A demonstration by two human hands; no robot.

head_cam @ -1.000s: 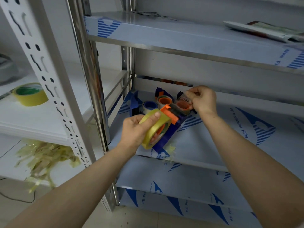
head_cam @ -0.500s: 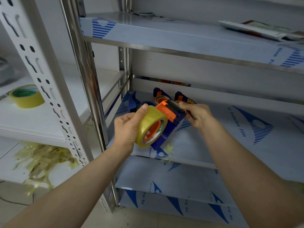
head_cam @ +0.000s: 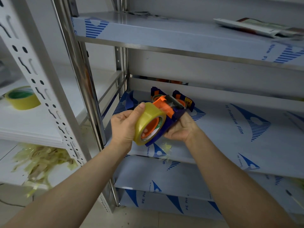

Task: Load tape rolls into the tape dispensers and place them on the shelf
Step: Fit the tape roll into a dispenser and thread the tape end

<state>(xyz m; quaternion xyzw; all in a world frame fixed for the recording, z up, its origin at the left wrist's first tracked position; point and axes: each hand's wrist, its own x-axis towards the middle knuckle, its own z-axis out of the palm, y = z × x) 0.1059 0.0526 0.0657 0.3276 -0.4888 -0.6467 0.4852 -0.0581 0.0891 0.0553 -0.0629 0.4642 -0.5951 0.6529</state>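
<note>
Both grips curled: left grip (head_cam: pixel 124 127) round tape roll (head_cam: pixel 145 120), right grip (head_cam: pixel 182 129) round dispenser (head_cam: pixel 169 122).

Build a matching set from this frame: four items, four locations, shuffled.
Items:
1. clear tape roll
2. yellow tape roll
3. tape scraps
4. flat packets

Places:
a. upper steel shelf
b. gripped by the left hand, on the tape dispenser
c. lower white shelf
d. upper white shelf

Pairs: 1-b, 2-d, 3-c, 4-a
</note>
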